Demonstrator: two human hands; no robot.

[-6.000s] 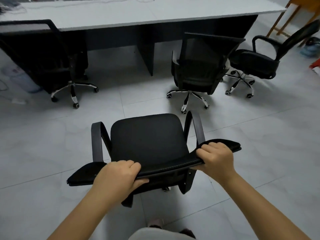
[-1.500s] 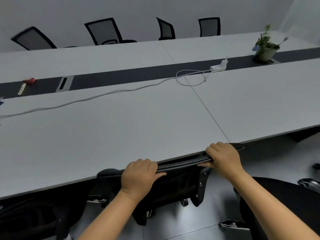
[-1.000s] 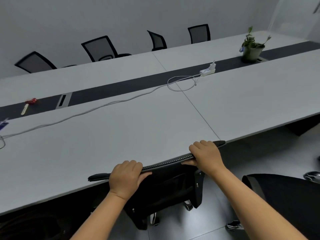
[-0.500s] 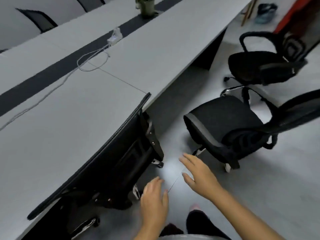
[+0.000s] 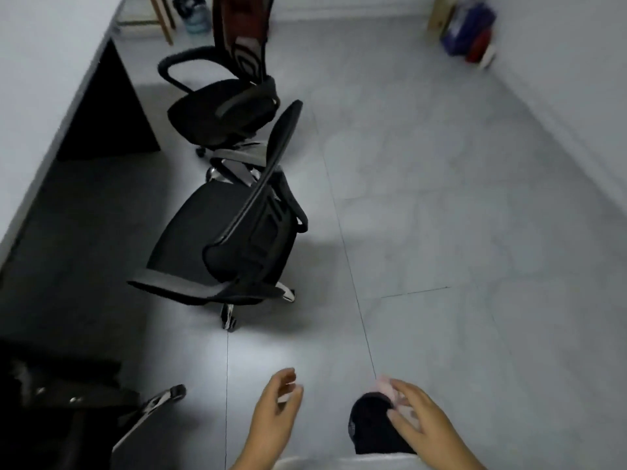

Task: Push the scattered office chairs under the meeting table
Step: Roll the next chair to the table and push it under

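Beside the surface (image 5: 40, 62), two chairs stood out on the floor.
Left hand (image 5: 274, 415) and right hand (image 5: 420, 418) hung loosely open, empty, near the closer chair (image 5: 224, 239); the farther chair (image 5: 220, 106) stood behind it.

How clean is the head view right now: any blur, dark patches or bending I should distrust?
Head view: motion-smeared overall, both the left hand and right hand soft-edged. Under the table the floor falls into deep shadow, so the chair base at lower left is barely readable. The nearer chair stays legible. Wide-angle bending curves the table edge and wall line.
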